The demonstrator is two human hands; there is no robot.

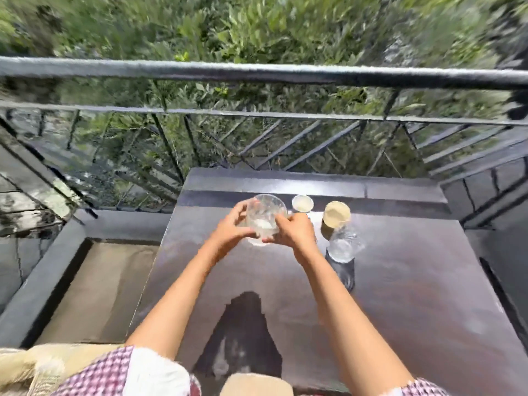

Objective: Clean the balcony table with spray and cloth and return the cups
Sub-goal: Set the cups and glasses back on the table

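- Clear cup (264,215) sits at the far left of the counter (414,281), held between both hands; blur hides whether its base touches the surface.
- Left hand (231,230) grips the cup's left side, its fingers (241,208) curled round the wall up to the rim.
- Right hand (294,232) grips the cup's right, lower side, its fingers (281,221) bent and pressed close together against the wall.
- A small white cup (302,203) stands just beside the clear cup on the right, very near the right hand's knuckles.
- A tan cup (336,215) stands further right, and a clear glass (344,244) stands just in front of it, near the right wrist.
- The near and right parts of the counter lie bare, with a dark shadow (243,338) at the near middle.
- The counter's left edge runs close to the left forearm, with a sunken floor strip (94,290) beyond it.
- A raised ledge (285,181) borders the far edge, just behind the cups, and the metal railing (257,71) stands behind that.
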